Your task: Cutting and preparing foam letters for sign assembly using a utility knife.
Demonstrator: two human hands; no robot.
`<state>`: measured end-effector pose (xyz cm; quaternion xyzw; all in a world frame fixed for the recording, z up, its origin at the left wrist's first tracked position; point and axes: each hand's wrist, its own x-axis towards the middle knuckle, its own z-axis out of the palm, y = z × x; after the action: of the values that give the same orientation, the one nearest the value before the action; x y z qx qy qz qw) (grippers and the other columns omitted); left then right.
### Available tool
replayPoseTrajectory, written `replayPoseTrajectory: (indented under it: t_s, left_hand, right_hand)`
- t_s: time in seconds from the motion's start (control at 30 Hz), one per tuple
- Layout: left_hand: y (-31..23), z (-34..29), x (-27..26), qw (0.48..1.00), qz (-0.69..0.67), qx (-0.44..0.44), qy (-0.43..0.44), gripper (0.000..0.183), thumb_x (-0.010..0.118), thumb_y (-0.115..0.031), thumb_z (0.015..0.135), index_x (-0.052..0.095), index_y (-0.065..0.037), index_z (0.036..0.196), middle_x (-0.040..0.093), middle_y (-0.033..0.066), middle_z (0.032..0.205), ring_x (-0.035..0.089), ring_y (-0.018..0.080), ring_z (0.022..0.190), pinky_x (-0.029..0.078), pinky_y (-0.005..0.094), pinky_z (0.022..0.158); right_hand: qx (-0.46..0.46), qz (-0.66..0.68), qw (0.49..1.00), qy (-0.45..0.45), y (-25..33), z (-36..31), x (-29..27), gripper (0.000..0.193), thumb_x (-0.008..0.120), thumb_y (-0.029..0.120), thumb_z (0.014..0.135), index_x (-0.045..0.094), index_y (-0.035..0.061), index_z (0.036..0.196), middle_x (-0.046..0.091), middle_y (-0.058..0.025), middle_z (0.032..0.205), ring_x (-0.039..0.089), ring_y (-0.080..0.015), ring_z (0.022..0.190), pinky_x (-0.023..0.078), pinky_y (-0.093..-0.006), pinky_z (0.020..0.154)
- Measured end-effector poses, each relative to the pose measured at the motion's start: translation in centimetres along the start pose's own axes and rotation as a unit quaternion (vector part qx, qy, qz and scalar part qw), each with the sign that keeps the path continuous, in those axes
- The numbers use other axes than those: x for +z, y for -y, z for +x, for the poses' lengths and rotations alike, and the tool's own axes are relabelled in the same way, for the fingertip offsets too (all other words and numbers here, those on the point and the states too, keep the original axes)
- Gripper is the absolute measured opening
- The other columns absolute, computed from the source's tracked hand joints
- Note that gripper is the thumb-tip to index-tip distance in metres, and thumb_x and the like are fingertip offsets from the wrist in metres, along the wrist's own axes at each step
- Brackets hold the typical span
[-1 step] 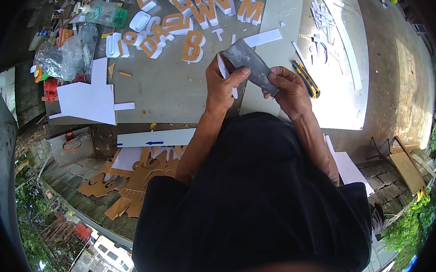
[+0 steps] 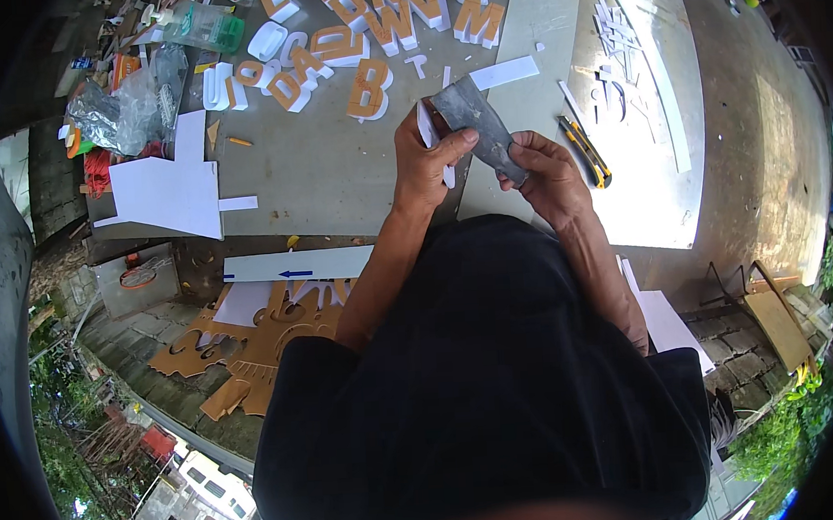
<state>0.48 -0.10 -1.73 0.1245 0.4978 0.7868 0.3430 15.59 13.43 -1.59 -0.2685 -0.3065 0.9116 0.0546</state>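
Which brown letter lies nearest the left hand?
The double-looped letter, beyond the left hand and leftward; the other brown letters lie farther away.

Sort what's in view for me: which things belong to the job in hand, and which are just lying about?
Likely in the job, as they are held:
dark grey strip, in the left hand and right hand
white piece, in the left hand

Lying about, untouched:
yellow-and-black cutter
brown-topped letters
clear plastic bag
green-tinted bottle
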Motion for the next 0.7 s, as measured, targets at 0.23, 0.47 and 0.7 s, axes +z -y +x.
replayPoseTrajectory:
  t_s: [0.23, 0.47, 0.7]
  left_hand:
    - [-0.2, 0.2, 0.0, 0.996, -0.008, -0.062, -0.056, 0.035, 0.078, 0.001, 0.074, 0.062, -0.001, 0.105, 0.063, 0.0009, 0.078, 0.052, 0.0038, 0.058, 0.037, 0.018, 0.05]
    - [-0.2, 0.3, 1.8, 0.986, 0.072, -0.072, -0.135, 0.031, 0.074, 0.004, 0.073, 0.063, 0.003, 0.102, 0.065, 0.0046, 0.083, 0.061, 0.0109, 0.069, 0.049, 0.0249, 0.062]
    - [-0.7, 0.2, 1.8, 0.986, 0.026, -0.132, -0.096, 0.03, 0.078, 0.002, 0.073, 0.063, 0.004, 0.1, 0.067, 0.0056, 0.087, 0.063, 0.0101, 0.071, 0.048, 0.025, 0.06]
  right_hand:
    - [-0.126, -0.222, 0.966, 0.031, 2.7, 0.7, 0.9, 0.057, 0.076, 0.024, 0.088, 0.053, 0.0008, 0.135, 0.063, -0.0145, 0.125, 0.059, -0.023, 0.115, 0.047, -0.0381, 0.096]
    - [-0.408, -0.731, 0.544, -0.063, 1.3, -0.4, 4.4, 0.067, 0.078, 0.016, 0.078, 0.052, 0.0024, 0.138, 0.052, -0.0153, 0.142, 0.053, -0.0325, 0.127, 0.041, -0.0456, 0.109]
    - [-0.332, -0.738, 0.588, 0.0, -0.9, 1.1, 2.7, 0.071, 0.068, 0.002, 0.085, 0.038, 0.0013, 0.15, 0.035, -0.0189, 0.158, 0.041, -0.0374, 0.142, 0.037, -0.0445, 0.116]
